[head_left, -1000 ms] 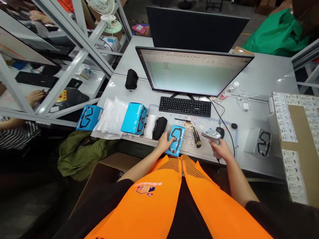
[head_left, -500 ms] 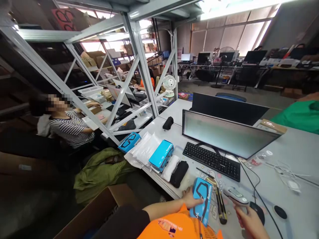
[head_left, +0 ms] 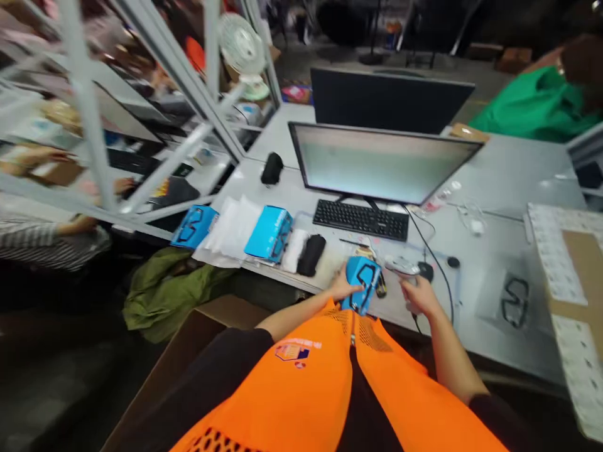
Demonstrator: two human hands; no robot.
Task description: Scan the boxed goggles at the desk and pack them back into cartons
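Observation:
My left hand (head_left: 343,287) is closed around a small blue box (head_left: 362,276) with a dark goggle-like outline on its face. The box is upright at the table's front edge, close against my orange vest. On its right, my right hand (head_left: 420,296) grips a handheld barcode scanner (head_left: 402,265), whose pale head points left toward the box. A yellow-and-black utility knife (head_left: 381,287) lies on the table behind the box, partly hidden. Left of my left hand lie a black pouch (head_left: 311,255), a white pouch (head_left: 295,249) and another blue box (head_left: 269,233).
A keyboard (head_left: 360,219) and monitor (head_left: 386,160) stand behind my hands, with a mouse (head_left: 426,271) at right. Clear plastic bags (head_left: 230,229) lie left. A metal rack post (head_left: 174,72) rises at left; a co-worker's striped sleeve (head_left: 28,232) shows beyond. An open carton (head_left: 198,339) sits below.
My view has tipped down and turned right, bringing more vest and the right table end into sight. The scanner has lifted and its head is nearer the held box.

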